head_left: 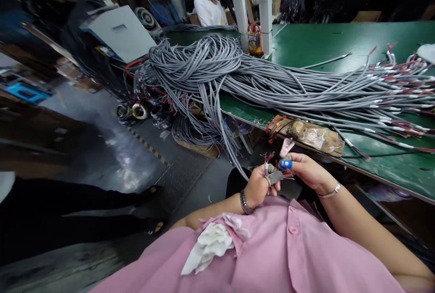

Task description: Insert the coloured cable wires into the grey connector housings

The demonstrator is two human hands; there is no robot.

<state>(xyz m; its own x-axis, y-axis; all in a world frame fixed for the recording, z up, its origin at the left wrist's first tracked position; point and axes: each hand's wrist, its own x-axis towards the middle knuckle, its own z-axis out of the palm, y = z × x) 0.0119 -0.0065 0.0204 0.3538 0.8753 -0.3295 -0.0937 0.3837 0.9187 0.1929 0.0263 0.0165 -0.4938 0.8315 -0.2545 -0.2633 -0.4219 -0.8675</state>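
Note:
My left hand (260,186) is closed around the end of a grey cable (231,152), whose thin coloured wires fan out between my hands. Some fingers carry worn grey coverings. Just to the right, my right hand (304,170) has its thumb and fingers pressed together near those wires, with blue tape on one fingertip; what it pinches is too small to make out. A pink clip (287,147) stands above my right fingertips, by a taped wooden block (309,135) at the table's edge.
A large bundle of grey cables (200,59) lies across the green table (316,41), stripped ends at the right. White posts (238,2) rise behind it. A person (209,5) sits beyond. Another person's dark-clothed legs (84,197) are at the left. A grey box (118,32) stands at upper left.

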